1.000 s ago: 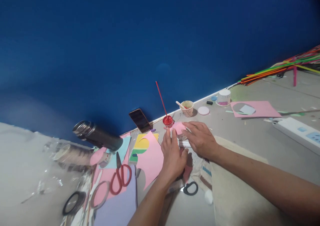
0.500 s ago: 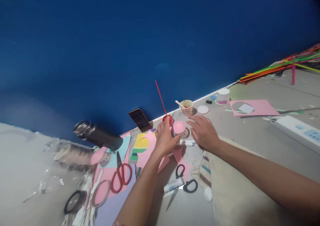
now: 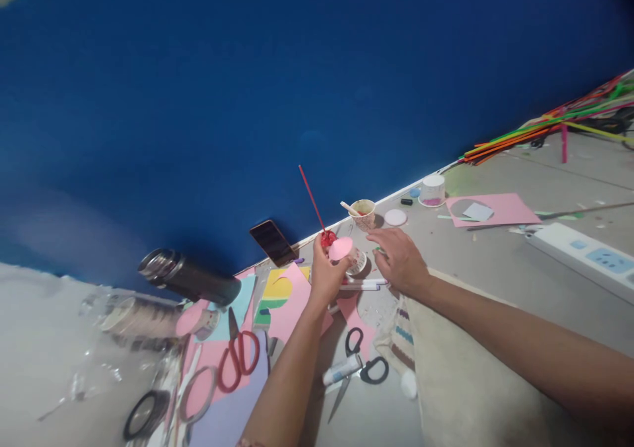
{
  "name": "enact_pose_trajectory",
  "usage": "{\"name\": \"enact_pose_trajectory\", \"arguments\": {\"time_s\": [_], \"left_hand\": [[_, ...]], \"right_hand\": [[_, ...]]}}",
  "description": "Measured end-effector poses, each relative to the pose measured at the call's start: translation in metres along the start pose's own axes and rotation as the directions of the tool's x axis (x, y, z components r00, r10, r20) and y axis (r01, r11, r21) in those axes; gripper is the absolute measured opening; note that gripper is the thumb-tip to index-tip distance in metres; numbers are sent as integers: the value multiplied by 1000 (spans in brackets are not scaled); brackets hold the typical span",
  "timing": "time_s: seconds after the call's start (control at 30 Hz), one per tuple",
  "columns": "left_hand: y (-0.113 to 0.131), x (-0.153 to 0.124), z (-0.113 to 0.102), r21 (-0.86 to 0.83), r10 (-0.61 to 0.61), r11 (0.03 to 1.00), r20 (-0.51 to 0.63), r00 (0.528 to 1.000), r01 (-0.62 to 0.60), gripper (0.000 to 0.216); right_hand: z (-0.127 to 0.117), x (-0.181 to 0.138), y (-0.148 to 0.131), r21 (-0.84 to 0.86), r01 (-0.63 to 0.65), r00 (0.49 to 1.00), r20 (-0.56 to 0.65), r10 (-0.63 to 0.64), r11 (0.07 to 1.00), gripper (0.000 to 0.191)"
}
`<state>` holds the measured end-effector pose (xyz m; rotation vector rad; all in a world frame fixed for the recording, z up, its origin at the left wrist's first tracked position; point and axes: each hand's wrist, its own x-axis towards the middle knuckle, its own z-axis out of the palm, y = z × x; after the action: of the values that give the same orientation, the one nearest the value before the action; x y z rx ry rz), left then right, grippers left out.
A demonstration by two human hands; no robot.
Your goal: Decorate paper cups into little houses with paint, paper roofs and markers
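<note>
My left hand (image 3: 327,269) is closed round a small patterned paper cup (image 3: 355,261), its thumb against the side. The cup is tilted, and a pink paper disc (image 3: 341,249) covers its end that faces up and left. By the fingertips is a red tuft (image 3: 327,238) with a long red stick (image 3: 312,199) rising from it; whether it joins the cup is hidden. My right hand (image 3: 400,259) hovers just right of the cup with bent fingers apart. A tiny green spot shows between its thumb and fingers. White markers (image 3: 361,285) lie below the cup.
Behind stand another paper cup (image 3: 364,216) with a stick and an upturned white cup (image 3: 432,189). Black-handled scissors (image 3: 374,370), a glue stick (image 3: 341,370) and red-handled scissors (image 3: 238,361) lie nearer. A dark flask (image 3: 193,278), phone (image 3: 272,242) and power strip (image 3: 584,252) flank the hands.
The pink-ended cup has tipped and shifted slightly left, into the grip of my left hand. My right hand stays close by with its fingers a little more bent. The view has shifted slightly.
</note>
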<state>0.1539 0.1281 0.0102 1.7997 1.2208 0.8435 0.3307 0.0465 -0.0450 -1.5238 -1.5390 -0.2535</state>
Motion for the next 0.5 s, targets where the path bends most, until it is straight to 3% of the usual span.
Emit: {"name": "enact_pose_trajectory", "arguments": {"time_s": [0.17, 0.23, 0.33, 0.5], "left_hand": [[9, -2, -27, -430, -199, 881, 47, 979, 200, 88], [12, -7, -36, -478, -212, 846, 100, 972, 234, 76], [18, -15, -46, -543, -220, 778, 236, 946, 317, 61], [30, -30, -62, -633, -128, 691, 368, 921, 349, 67]], "right_hand": [[-3, 2, -1, 46, -53, 998, -16, 54, 998, 17], [-3, 1, -4, 57, -59, 998, 6, 59, 997, 8], [-1, -1, -7, 59, -73, 997, 28, 72, 996, 12], [1, -3, -5, 42, -99, 994, 45, 97, 994, 16]]}}
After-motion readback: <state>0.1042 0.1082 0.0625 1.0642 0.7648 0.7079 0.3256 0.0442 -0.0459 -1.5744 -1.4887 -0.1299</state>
